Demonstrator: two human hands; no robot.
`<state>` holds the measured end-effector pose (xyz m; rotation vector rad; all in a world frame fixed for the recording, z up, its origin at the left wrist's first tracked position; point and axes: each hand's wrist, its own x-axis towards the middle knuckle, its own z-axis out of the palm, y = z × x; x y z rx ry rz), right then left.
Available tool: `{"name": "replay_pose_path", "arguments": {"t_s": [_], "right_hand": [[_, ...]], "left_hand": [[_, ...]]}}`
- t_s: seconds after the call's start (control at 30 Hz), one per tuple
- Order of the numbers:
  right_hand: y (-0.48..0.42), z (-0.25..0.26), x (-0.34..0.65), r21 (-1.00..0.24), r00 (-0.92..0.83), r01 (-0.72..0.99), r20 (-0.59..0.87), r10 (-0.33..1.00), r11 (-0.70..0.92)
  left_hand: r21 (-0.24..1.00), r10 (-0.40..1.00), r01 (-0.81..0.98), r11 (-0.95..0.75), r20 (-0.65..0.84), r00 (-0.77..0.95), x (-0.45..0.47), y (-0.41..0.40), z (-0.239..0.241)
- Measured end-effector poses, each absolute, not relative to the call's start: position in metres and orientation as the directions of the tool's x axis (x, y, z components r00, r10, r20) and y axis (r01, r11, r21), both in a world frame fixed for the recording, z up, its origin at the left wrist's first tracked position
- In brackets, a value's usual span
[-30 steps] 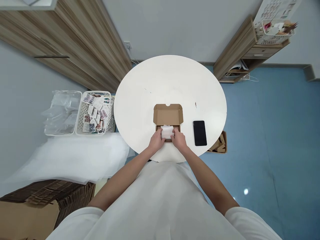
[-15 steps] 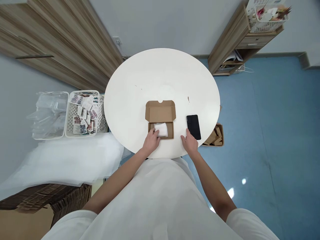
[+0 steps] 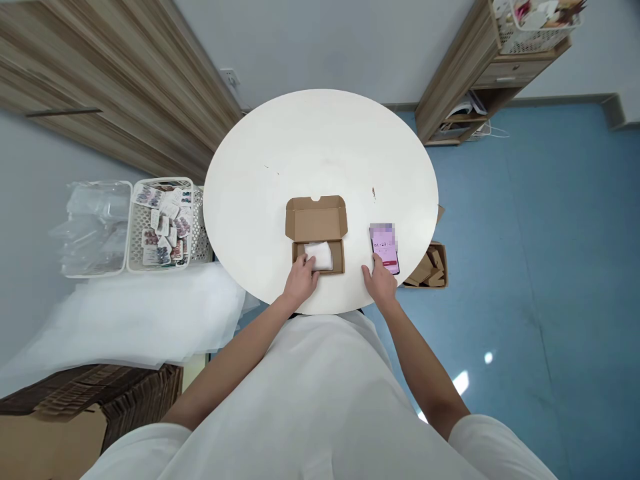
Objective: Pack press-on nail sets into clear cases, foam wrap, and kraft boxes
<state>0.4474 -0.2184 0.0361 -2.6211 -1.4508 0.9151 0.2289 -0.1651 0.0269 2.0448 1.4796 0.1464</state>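
An open brown cardboard box (image 3: 316,220) lies on the white round table, its lid folded back. Inside its tray rests a white wrapped packet (image 3: 321,256). My left hand (image 3: 301,281) is at the box's front left, its fingers closed on the packet's near left corner and the thumb by the front wall. Farther right lies a phone (image 3: 385,243) with a lit pink screen showing running digits. The index finger of my right hand (image 3: 381,281) is stretched onto the lower left of the screen; its thumb stands apart, and nothing is held.
White baskets (image 3: 131,230) with carded small items and clear plastic packaging stand left of the table (image 3: 320,133). Below them are white sheets (image 3: 165,310) and stacked flat cardboard (image 3: 135,393). A carton (image 3: 440,267) of cardboard pieces sits right; a wooden shelf (image 3: 463,87) stands behind.
The phone's screen has gone from black to lit pink with digits under my right index finger. My left hand keeps its place at the packet. The whole view has shifted slightly.
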Motion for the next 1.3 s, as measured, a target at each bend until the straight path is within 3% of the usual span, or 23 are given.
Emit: {"name": "replay_pose_path", "arguments": {"t_s": [0.27, 0.4, 0.5, 0.67, 0.87, 1.1, 1.2, 1.3], "right_hand": [[-0.216, 0.047, 0.425, -0.494, 0.231, 0.762, -0.397, 0.889, -0.418], [-0.210, 0.046, 0.405, -0.682, 0.126, 0.661, -0.311, 0.942, -0.313], [-0.206, 0.042, 0.395, -0.752, 0.116, 0.575, -0.315, 0.942, -0.322], [-0.201, 0.036, 0.398, -0.752, 0.170, 0.482, -0.424, 0.890, -0.450], [-0.197, 0.029, 0.406, -0.706, 0.165, 0.490, -0.500, 0.850, -0.511], [-0.178, 0.025, 0.413, -0.693, 0.191, 0.517, -0.480, 0.856, -0.503], [-0.152, 0.033, 0.424, -0.744, 0.226, 0.432, -0.458, 0.860, -0.510], [-0.122, 0.045, 0.434, -0.799, 0.225, 0.329, -0.452, 0.863, -0.504]], "left_hand": [[0.532, 0.895, 0.820, -0.212, -0.231, 0.381, 0.228, -0.166, 0.027], [0.566, 0.895, 0.795, -0.219, -0.208, 0.394, 0.224, -0.169, 0.028], [0.612, 0.901, 0.756, -0.234, -0.156, 0.406, 0.218, -0.172, 0.032], [0.643, 0.960, 0.748, -0.167, -0.066, 0.271, 0.202, -0.173, 0.038], [0.702, 0.929, 0.670, 0.240, -0.366, 0.051, 0.185, -0.169, 0.023], [0.666, 0.905, 0.683, 0.302, -0.425, 0.014, 0.182, -0.156, 0.026], [0.652, 0.899, 0.679, 0.337, -0.437, -0.027, 0.181, -0.128, 0.038], [0.715, 0.889, 0.585, 0.383, -0.458, -0.023, 0.180, -0.093, 0.047]]}}
